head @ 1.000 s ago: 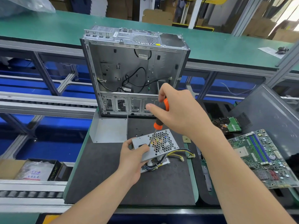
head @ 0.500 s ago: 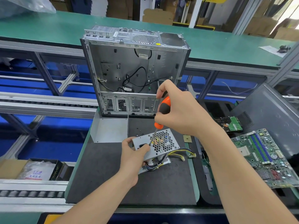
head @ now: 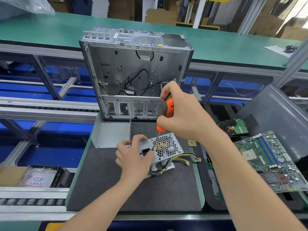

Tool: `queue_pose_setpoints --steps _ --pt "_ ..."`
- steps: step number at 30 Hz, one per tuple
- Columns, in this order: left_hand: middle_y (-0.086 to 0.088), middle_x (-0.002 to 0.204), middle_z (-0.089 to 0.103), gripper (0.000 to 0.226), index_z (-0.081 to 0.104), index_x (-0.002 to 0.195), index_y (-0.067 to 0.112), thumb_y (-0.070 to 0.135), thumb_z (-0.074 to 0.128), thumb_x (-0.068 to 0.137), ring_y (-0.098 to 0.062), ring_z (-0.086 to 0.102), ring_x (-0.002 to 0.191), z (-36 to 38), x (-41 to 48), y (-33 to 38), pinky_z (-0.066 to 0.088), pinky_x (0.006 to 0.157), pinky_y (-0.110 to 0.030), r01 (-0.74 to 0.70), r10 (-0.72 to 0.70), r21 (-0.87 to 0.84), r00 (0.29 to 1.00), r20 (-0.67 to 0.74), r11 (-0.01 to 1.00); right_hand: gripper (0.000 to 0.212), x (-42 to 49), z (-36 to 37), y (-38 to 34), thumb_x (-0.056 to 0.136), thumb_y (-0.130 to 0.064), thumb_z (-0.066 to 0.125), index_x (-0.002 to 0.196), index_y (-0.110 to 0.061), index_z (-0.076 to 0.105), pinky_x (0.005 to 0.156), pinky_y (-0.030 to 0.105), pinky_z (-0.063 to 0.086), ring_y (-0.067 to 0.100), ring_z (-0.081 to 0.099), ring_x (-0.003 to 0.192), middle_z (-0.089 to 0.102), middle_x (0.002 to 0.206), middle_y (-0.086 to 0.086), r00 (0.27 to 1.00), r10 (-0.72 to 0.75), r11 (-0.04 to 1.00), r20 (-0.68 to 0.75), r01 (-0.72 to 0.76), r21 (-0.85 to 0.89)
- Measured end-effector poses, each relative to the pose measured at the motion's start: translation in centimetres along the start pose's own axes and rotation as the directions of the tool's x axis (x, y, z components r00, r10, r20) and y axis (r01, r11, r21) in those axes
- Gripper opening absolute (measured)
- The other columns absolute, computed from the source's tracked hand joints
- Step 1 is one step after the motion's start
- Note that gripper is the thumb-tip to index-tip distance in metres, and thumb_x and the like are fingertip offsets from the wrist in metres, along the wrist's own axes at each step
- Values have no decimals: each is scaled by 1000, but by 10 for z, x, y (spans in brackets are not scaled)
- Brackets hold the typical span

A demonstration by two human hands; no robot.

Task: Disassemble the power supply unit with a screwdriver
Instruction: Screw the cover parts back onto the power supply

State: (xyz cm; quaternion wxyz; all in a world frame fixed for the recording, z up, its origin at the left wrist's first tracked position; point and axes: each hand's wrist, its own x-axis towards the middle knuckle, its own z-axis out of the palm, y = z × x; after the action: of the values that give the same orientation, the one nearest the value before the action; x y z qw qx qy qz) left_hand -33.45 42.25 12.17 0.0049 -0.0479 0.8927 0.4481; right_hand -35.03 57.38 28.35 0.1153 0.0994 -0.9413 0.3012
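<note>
Right hand [head: 186, 117] shifted its grip round the screwdriver [head: 169, 108] handle, tip stayed on the power supply unit [head: 166, 145], which left hand [head: 133, 157] gripped on the near worktop [head: 116, 189]; judged mid-turn, screw not out yet.

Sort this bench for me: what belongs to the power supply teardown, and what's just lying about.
In the job: power supply unit, screwdriver, left hand holding the unit, right hand gripping the screwdriver.
Lying about: computer case, motherboard, hard drive, grey side panel.
</note>
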Motion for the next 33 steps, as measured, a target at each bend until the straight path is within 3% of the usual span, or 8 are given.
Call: queue_pose_setpoints --steps 3,7,10,13,15,18,25,33 --pt "10 130 27 23 59 93 45 24 67 87 -14 29 118 3 -1 0 17 101 -35 -23 25 -37 999 44 999 36 -1 5 -1 89 -42 73 103 -24 46 50 17 41 2 58 57 49 54 -6 997 -11 1000 -83 10 -8" --pt "16 132 27 24 61 87 42 19 66 88 -5 27 118 1 -1 2 16 104 -37 -62 67 -71 995 73 996 39 0 1 2 81 -16 73 107 -25 45 48 11 39 -1 58 56 59 57 -7 1000 -3 998 -22 4 56" --pt "17 132 29 21 61 88 41 20 65 88 -9 32 125 0 0 1 18 105 -38 -70 77 -77 993 92 995 42 1 1 3 76 -21 72 106 -27 43 50 18 38 7 56 65 64 65 -10 1000 -13 1000 -4 13 16" --pt "17 133 31 20 61 90 40 20 64 89 -15 35 130 0 -1 0 21 107 -40 -68 76 -71 990 118 995 33 1 6 3 89 -36 71 103 -24 44 51 17 40 2 60 60 65 68 -16 998 -23 1000 -63 23 3" --pt "17 133 32 20 60 91 41 21 64 90 -16 36 130 0 -2 0 22 107 -40 -73 81 -66 989 122 995 31 1 7 3 92 -30 72 104 -22 45 53 12 42 -1 61 54 66 67 -11 998 -28 999 -55 30 38" --pt "19 133 32 17 59 92 40 24 64 92 -14 34 129 0 -2 -1 20 104 -37 -81 89 -65 989 121 995 39 2 3 4 80 -17 71 108 -25 45 52 14 42 4 59 57 64 66 -7 999 -39 997 -7 40 64" --pt "18 136 35 17 60 93 40 24 64 94 -10 32 133 0 2 1 16 102 -34 -93 101 -71 987 126 993 30 4 4 5 83 -28 67 104 -26 45 51 14 39 8 50 59 54 60 -4 999 -12 1000 -47 14 23" --pt "18 138 38 15 62 95 41 27 64 97 -6 31 134 -3 8 0 15 101 -29 -172 174 -27 977 122 985 29 4 5 9 82 -25 67 102 -25 46 50 15 37 12 42 57 46 57 -5 995 19 999 -100 -14 44"
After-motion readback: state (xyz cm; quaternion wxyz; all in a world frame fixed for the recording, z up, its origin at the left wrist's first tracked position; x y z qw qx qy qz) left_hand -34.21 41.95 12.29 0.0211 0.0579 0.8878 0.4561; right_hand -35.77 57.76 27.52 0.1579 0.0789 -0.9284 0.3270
